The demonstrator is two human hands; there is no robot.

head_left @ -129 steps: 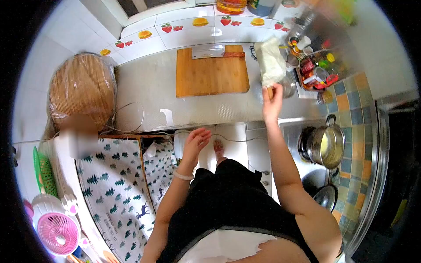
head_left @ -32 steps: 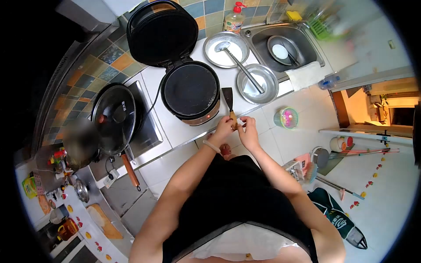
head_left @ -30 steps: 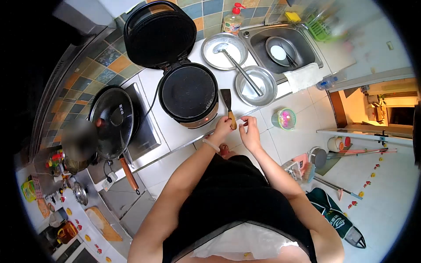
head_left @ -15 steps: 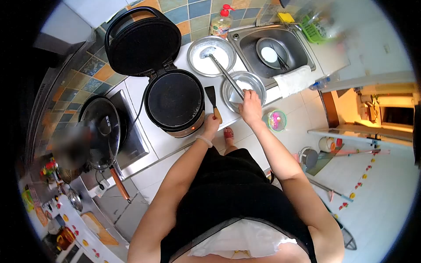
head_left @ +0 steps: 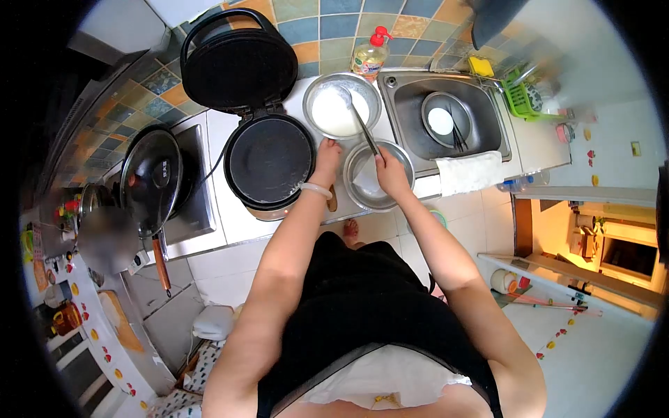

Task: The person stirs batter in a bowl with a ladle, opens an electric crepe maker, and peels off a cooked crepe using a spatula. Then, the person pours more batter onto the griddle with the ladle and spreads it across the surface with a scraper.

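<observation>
Clasping a long-handled ladle (head_left: 363,127) near the end of its handle, my right hand (head_left: 392,175) is showing above the lower metal bowl (head_left: 350,189), while the ladle's head is dipping into the white liquid (head_left: 333,117) in the upper metal bowl (head_left: 377,104). My left hand (head_left: 327,159) is reaching to the near-left side of that upper bowl, fingertips by the rim; I cannot tell whether they are pinching it or only lying beside it. A wooden handle (head_left: 332,200) is poking out beside my left wrist, at the counter's front. Just left of that hand, a round electric griddle (head_left: 272,160) is standing open, its lid (head_left: 240,70) leaning back toward the tiled wall. Beyond the bowls, a red-topped pump bottle (head_left: 368,57) is standing beside the sink (head_left: 491,122), and a white cloth (head_left: 470,173) is draping over the sink's front edge.
</observation>
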